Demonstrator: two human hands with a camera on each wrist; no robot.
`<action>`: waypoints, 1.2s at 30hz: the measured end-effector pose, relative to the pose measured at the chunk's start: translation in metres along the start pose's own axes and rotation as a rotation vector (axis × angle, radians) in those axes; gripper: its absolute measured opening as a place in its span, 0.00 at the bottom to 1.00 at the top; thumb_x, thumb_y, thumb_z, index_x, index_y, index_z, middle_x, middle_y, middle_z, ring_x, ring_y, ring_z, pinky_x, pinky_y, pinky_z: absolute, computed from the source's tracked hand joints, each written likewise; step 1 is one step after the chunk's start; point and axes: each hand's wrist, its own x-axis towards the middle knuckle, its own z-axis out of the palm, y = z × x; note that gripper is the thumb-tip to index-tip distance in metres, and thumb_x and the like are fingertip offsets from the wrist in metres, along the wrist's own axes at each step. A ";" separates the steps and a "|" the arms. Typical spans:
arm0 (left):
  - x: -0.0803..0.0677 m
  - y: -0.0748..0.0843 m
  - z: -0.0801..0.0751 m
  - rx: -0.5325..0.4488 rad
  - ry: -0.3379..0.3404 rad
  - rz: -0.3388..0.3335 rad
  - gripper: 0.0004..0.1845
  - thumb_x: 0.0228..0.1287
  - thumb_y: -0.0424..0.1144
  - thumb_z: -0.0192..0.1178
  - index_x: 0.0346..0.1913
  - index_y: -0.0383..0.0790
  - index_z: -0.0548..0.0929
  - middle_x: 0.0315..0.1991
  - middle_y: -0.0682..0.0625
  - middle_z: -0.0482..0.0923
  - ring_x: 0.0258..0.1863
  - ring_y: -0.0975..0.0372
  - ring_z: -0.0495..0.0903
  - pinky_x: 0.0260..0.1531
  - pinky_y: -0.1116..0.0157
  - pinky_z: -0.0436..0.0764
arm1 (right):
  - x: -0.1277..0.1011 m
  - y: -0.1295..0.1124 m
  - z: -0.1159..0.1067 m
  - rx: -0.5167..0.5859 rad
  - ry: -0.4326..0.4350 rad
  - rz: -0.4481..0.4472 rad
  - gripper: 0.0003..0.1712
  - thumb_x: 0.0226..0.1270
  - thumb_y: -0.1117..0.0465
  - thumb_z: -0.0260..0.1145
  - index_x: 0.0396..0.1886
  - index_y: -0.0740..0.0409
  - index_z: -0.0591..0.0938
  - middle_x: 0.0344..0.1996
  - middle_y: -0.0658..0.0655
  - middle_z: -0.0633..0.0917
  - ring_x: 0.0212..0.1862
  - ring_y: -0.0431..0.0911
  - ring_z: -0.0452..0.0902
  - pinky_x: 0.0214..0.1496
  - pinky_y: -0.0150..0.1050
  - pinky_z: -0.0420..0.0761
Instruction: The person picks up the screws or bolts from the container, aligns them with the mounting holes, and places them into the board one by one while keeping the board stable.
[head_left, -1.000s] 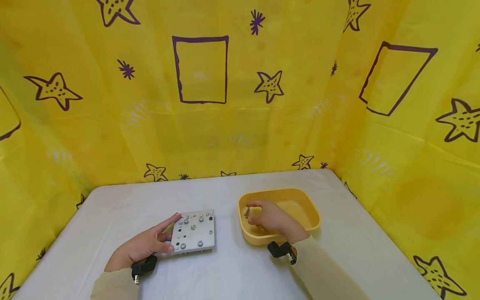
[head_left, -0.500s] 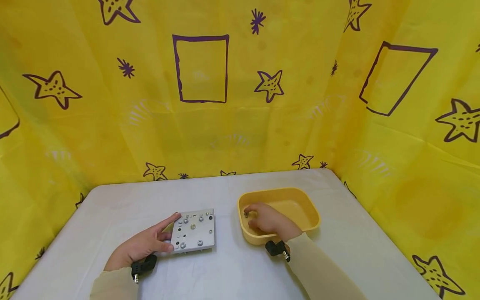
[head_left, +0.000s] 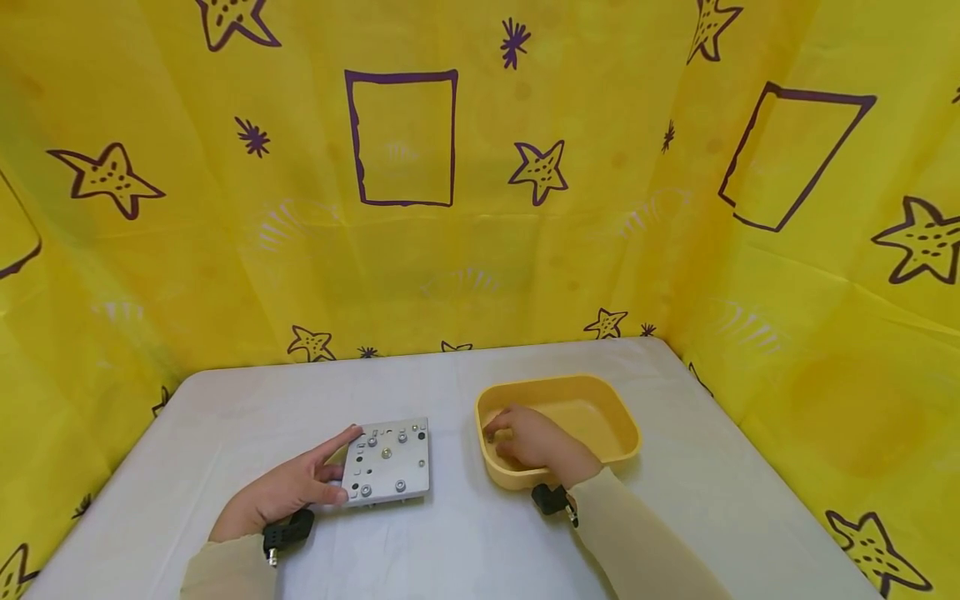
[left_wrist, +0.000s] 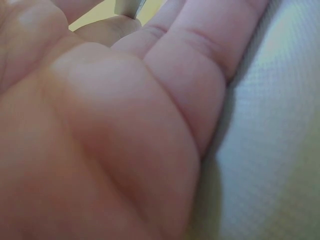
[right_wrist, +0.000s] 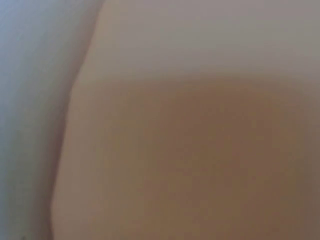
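Note:
A square silver metal plate (head_left: pixel 390 467) with several holes and socket-head screws in its face is held at its left edge by my left hand (head_left: pixel 288 486). The thumb lies at the near left corner and the index finger reaches the far left corner. Inside the yellow bin (head_left: pixel 626 421), my right hand (head_left: pixel 536 437) reaches down at the left end with bent fingers. A small metal screw (head_left: pixel 491 434) is mostly hidden at those fingertips; I cannot tell if they pinch it. In the left wrist view the palm (left_wrist: pixel 115 125) fills most of the picture, and the right wrist view is blurred skin.
The white-covered table (head_left: pixel 442 550) carries the plate left of centre and the bin to its right, with a gap of cloth between them. Yellow curtains (head_left: pixel 472 250) with starfish drawings stand at the back and both sides. Each wrist wears a small black camera (head_left: pixel 288 531).
My right hand has lowered into the bin's left end, its fingers drawing in over the screw, which showed plainly before. My left hand and the plate have stayed in place.

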 end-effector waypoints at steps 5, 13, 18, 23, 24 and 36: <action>0.000 0.000 0.000 0.004 0.006 -0.016 0.54 0.56 0.34 0.72 0.81 0.51 0.50 0.73 0.28 0.53 0.56 0.49 0.77 0.52 0.64 0.72 | 0.001 -0.001 0.000 -0.060 0.013 -0.043 0.14 0.60 0.66 0.66 0.45 0.51 0.89 0.46 0.53 0.81 0.48 0.48 0.76 0.55 0.43 0.73; 0.001 0.003 0.000 -0.014 -0.025 0.029 0.55 0.57 0.31 0.71 0.81 0.46 0.47 0.73 0.27 0.52 0.56 0.49 0.77 0.51 0.66 0.74 | 0.002 -0.004 -0.001 -0.153 0.034 -0.102 0.11 0.60 0.66 0.68 0.40 0.52 0.90 0.39 0.50 0.83 0.40 0.44 0.77 0.49 0.40 0.76; -0.001 0.004 0.000 -0.026 -0.033 0.033 0.54 0.58 0.30 0.70 0.81 0.46 0.46 0.73 0.27 0.51 0.56 0.48 0.77 0.51 0.66 0.74 | 0.002 -0.007 -0.002 -0.200 0.034 -0.094 0.06 0.60 0.64 0.71 0.37 0.52 0.91 0.36 0.48 0.81 0.37 0.43 0.77 0.47 0.39 0.77; -0.001 0.004 0.000 0.003 -0.021 0.030 0.54 0.58 0.32 0.71 0.81 0.47 0.47 0.75 0.28 0.48 0.57 0.49 0.76 0.51 0.65 0.74 | 0.002 -0.009 -0.003 -0.225 0.026 -0.067 0.04 0.60 0.63 0.72 0.34 0.51 0.90 0.32 0.46 0.78 0.34 0.42 0.75 0.44 0.38 0.77; -0.001 0.004 0.000 0.007 -0.021 0.029 0.54 0.58 0.32 0.71 0.81 0.47 0.47 0.75 0.28 0.48 0.58 0.49 0.76 0.51 0.65 0.74 | 0.002 -0.010 -0.003 -0.226 0.024 -0.063 0.04 0.60 0.63 0.72 0.34 0.51 0.90 0.32 0.45 0.77 0.34 0.42 0.75 0.43 0.38 0.77; -0.001 0.002 0.000 -0.013 -0.031 0.029 0.53 0.59 0.32 0.70 0.81 0.47 0.46 0.75 0.27 0.47 0.58 0.48 0.76 0.52 0.66 0.73 | 0.002 -0.011 -0.004 -0.193 -0.014 0.006 0.06 0.58 0.61 0.68 0.24 0.45 0.83 0.23 0.44 0.75 0.29 0.42 0.70 0.35 0.37 0.72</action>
